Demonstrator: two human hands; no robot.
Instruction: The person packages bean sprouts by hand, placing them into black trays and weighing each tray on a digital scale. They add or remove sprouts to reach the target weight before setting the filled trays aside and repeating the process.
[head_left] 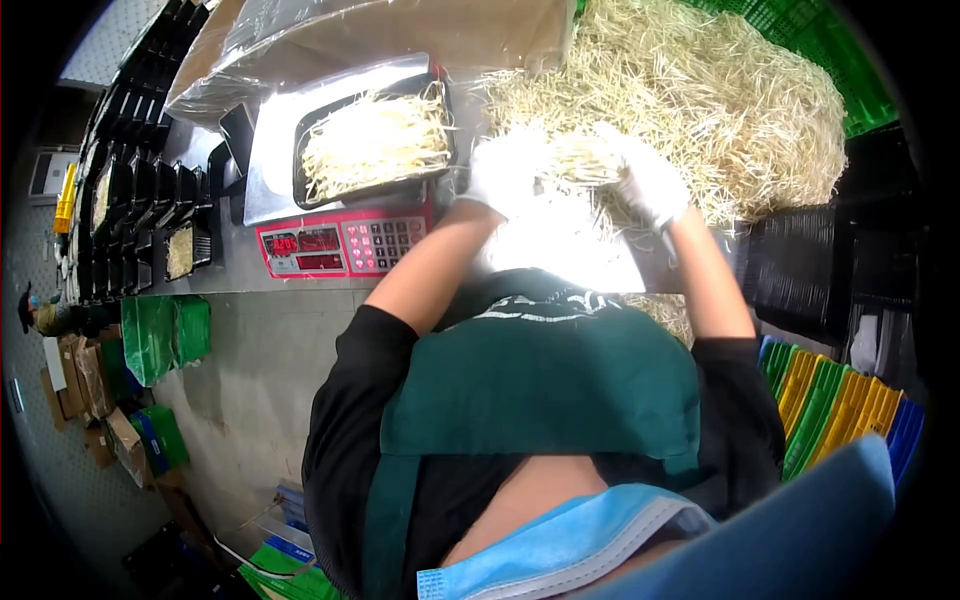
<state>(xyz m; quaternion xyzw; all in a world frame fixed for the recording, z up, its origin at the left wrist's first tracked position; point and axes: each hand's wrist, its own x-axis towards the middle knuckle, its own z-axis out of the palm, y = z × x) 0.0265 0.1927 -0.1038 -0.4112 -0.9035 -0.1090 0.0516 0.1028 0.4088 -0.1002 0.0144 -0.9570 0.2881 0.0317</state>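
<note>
My left hand (502, 178), in a white glove, is at the left end of a bunch of bean sprouts (585, 160), its fingers partly washed out by glare. My right hand (652, 185), gloved too, closes on the right end of that bunch. Behind and to the right rises a big heap of bean sprouts (710, 110). On the left, a black tray (300, 165) filled with sprouts rests on the metal pan of a red digital scale (335, 245). Its display is lit. Below my hands lies a bright white surface (560, 250).
Stacked black trays (130, 200) line the table's left side. A plastic-covered box (390, 35) stands at the back. Green crates (810, 50) are behind the heap; colored crates (835, 400) stand at lower right. Another person (55, 315) is far left.
</note>
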